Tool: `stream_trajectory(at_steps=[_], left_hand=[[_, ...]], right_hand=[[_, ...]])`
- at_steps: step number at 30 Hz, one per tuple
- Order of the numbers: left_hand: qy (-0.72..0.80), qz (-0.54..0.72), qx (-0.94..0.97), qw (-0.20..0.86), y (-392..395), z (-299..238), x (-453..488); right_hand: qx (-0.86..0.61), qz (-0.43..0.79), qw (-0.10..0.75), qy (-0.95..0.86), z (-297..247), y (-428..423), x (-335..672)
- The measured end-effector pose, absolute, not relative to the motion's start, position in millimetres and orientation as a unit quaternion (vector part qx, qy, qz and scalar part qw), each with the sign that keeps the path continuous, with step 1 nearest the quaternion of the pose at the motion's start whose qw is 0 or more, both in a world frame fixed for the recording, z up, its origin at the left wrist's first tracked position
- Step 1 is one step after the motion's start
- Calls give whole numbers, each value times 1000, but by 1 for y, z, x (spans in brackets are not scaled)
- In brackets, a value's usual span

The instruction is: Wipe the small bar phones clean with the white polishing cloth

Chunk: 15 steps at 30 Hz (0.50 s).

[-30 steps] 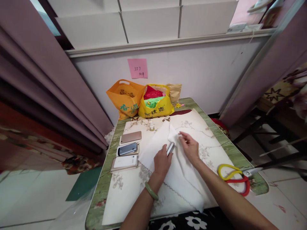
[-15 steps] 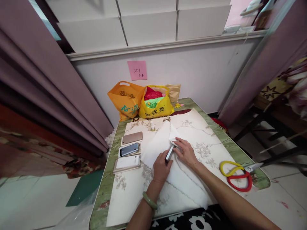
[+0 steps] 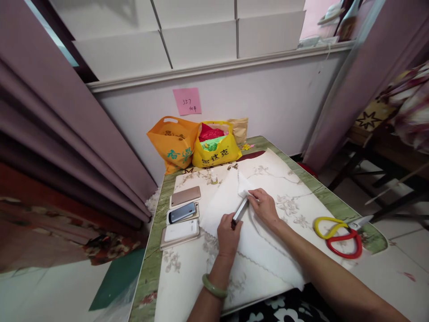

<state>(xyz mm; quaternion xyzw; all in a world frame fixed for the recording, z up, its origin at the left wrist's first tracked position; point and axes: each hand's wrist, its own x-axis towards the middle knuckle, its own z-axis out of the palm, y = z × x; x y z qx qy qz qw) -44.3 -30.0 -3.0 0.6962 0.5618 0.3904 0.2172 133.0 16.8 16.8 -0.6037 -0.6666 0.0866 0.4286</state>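
My left hand (image 3: 229,239), a green bangle on its wrist, is closed round the near end of a slim silver-and-dark phone (image 3: 240,209). The phone is tilted up on its edge over a white soft sheet (image 3: 217,203) with a wavy border, laid cornerwise on the table. At the phone's far end my right hand (image 3: 267,209) pinches a folded bit of the sheet's far corner. To the left of the sheet lie several phones in short stacks: a rose-gold one (image 3: 186,196), a blue-grey one (image 3: 182,212) and a white one (image 3: 182,230).
Scissors (image 3: 348,235) with one yellow and one red handle lie at the right edge. An orange bag (image 3: 176,147), a yellow bag (image 3: 217,154) and a brown paper bag (image 3: 239,129) stand at the back. A small white bottle (image 3: 213,178) is before them.
My right hand has drawn slightly back from the phone with the sheet's corner between its fingers, so more of the phone shows. The camera has turned a little.
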Motion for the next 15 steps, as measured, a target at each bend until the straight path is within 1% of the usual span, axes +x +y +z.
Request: stream_trajectory(at_steps=[5, 7, 9, 11, 15], left_hand=[[565, 385, 698, 213, -30, -3, -44], [572, 385, 693, 210, -30, -3, -44], [575, 387, 691, 206, -30, -3, -43], [566, 388, 697, 209, -30, -4, -44], [558, 386, 703, 213, -29, -6, -44]], right_hand=[[-510, 26, 393, -764, 16, -21, 106], [-457, -7, 361, -813, 17, -34, 98], [-433, -40, 328, -839, 20, -37, 98], [-458, -72, 306, -832, 24, -28, 108], [-576, -105, 283, -760, 32, -4, 132]])
